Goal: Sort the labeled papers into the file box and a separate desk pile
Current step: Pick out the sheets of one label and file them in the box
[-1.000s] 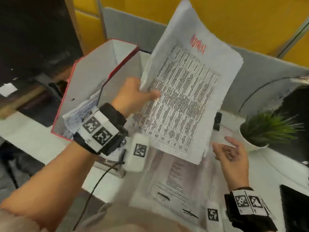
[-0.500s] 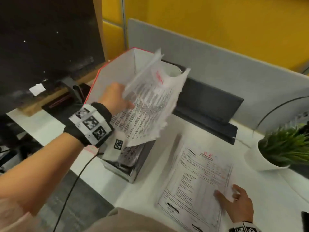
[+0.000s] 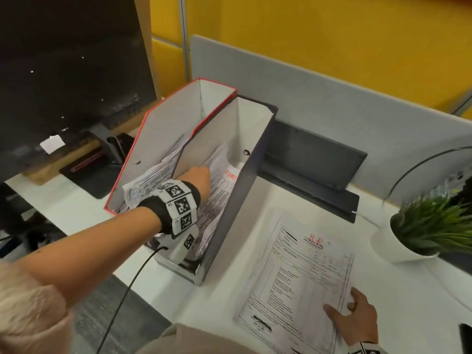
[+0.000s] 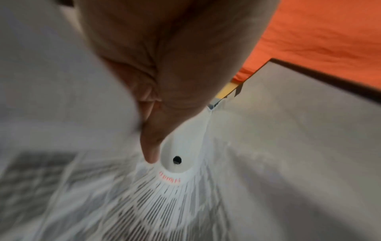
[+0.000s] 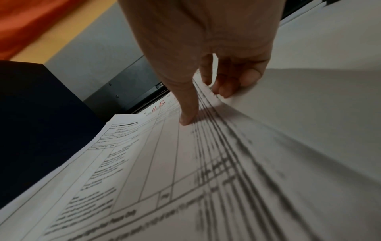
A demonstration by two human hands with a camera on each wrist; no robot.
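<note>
A dark grey file box [image 3: 229,226] stands beside a red-edged file box [image 3: 155,139] that holds crumpled papers. My left hand [image 3: 201,172] is down inside the grey box. It pinches a printed sheet with a red label [image 3: 222,185], thumb [image 4: 151,153] on the front and fingers hidden behind the sheet [image 4: 164,195]. A pile of forms marked "H.R" in red [image 3: 298,277] lies flat on the desk at the right. My right hand [image 3: 350,312] holds its near right edge. The thumb [image 5: 187,119] presses on top and curled fingers lift the edge of the top sheets [image 5: 144,163].
A potted plant in a white pot [image 3: 429,231] stands at the right. A dark flat tray [image 3: 311,159] lies behind the boxes against the grey divider [image 3: 332,98]. A black monitor [image 3: 63,72] is at the left. A black cable [image 3: 122,290] hangs off the desk's front.
My left hand swung the red-labeled sheet from mid-air to the left and lowered it into the grey file box. My right hand came down onto the near right edge of the desk pile.
</note>
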